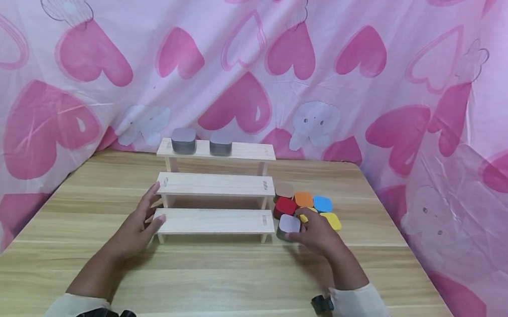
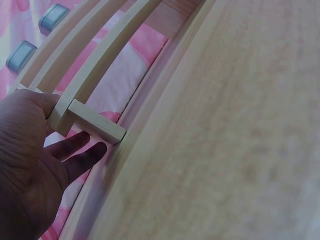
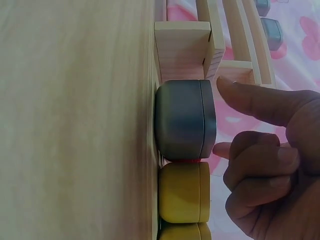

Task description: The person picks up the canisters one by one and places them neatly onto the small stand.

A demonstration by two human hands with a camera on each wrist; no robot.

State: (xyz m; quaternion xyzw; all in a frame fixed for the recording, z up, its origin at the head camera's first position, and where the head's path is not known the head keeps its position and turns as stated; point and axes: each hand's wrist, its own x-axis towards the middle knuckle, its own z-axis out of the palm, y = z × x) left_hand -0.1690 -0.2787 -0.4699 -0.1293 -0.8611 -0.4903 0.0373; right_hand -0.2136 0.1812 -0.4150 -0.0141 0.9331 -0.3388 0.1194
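Note:
A three-step wooden stand [image 1: 216, 222] stands on the table. My left hand [image 1: 134, 233] is at its left end, thumb at the lowest step's edge and fingers by the middle step; in the left wrist view two fingers [image 2: 86, 161] reach out loosely. On the right, my right hand [image 1: 322, 235] hovers at the front grey rounded-square tin [image 1: 289, 224]. Thumb and index finger spread along its lid side, while the other fingers [image 3: 260, 170] are bent. Beside that tin stand a red tin [image 1: 285, 207] and a yellow tin [image 3: 182, 192], partly hidden by the hand in the head view.
Two grey tins [image 1: 184, 141] sit on the top step's left half. Orange [image 1: 303, 199], blue [image 1: 323, 204], brownish [image 1: 284, 190] and another yellow tin [image 1: 331, 220] cluster right of the stand. A pink heart-patterned cloth [image 1: 241, 102] hangs behind the wooden table [image 1: 224, 287].

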